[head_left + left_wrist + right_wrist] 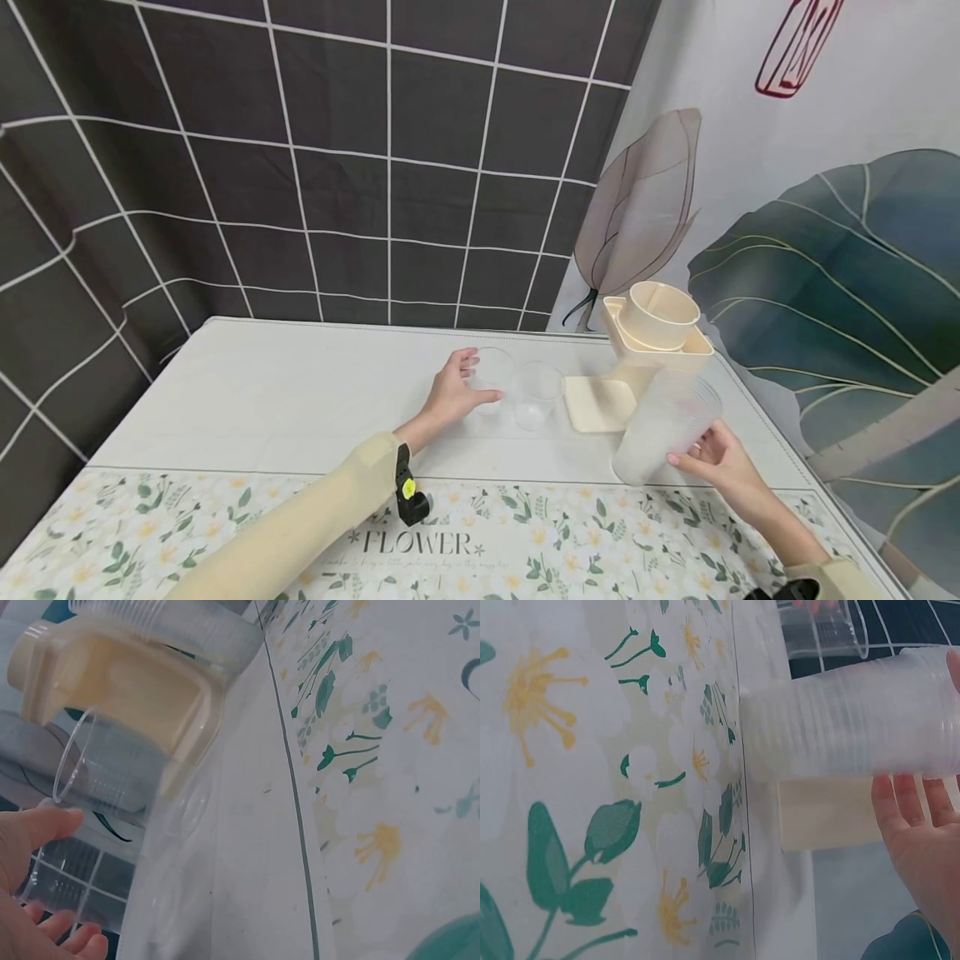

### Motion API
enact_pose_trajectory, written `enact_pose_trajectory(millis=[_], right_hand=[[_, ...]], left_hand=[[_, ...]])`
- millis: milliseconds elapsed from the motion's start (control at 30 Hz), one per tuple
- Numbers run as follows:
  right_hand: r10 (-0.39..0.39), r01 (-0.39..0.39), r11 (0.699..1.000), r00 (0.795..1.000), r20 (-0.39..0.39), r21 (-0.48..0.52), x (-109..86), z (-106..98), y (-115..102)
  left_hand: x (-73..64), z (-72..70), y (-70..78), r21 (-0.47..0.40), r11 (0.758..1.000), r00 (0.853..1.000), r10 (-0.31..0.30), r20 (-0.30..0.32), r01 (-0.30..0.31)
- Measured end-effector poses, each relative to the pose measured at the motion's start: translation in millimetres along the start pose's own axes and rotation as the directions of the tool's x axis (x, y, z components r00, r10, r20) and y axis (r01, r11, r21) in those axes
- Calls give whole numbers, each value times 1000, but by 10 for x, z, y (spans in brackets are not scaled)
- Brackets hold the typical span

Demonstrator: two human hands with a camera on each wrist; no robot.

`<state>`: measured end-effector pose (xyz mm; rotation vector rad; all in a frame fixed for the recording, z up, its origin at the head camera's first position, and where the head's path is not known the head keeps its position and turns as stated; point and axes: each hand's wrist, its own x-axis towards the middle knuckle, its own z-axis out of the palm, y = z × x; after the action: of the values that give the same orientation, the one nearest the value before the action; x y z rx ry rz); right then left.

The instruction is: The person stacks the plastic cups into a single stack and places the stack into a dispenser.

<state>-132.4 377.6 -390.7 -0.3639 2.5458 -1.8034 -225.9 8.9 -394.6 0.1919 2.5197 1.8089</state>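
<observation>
My left hand [452, 392] curves round a clear plastic cup [492, 375] standing on the white part of the table, thumb in front and fingers behind. In the left wrist view that cup [79, 881] shows between thumb and fingers. Close to its right stands a second clear plastic cup [536, 396]. My right hand [716, 462] holds a tall stack of nested plastic cups [660, 433], tilted to the right at the top. In the right wrist view the fingertips meet the side of the stack [832, 720].
A cream-coloured stand [600, 404] with a flat base and a round cup-like top [663, 317] is behind the stack. A flower-printed mat [420, 542] covers the table's front. Dark grid-patterned cloth [337, 192] hangs behind, printed white cloth [750, 167] at the right.
</observation>
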Motion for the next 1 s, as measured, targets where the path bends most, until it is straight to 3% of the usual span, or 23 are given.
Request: enact_pose_trajectory(millis=[733, 1000], right_hand=[[-28, 28, 999, 1000, 14, 19, -20, 28, -17], [-16, 16, 1000, 1000, 3, -13, -18, 28, -28]], left_hand=[[-40, 2, -59, -14, 1000, 1000, -2, 5, 2], [-60, 10, -76, -19, 1000, 999, 6, -38, -6]])
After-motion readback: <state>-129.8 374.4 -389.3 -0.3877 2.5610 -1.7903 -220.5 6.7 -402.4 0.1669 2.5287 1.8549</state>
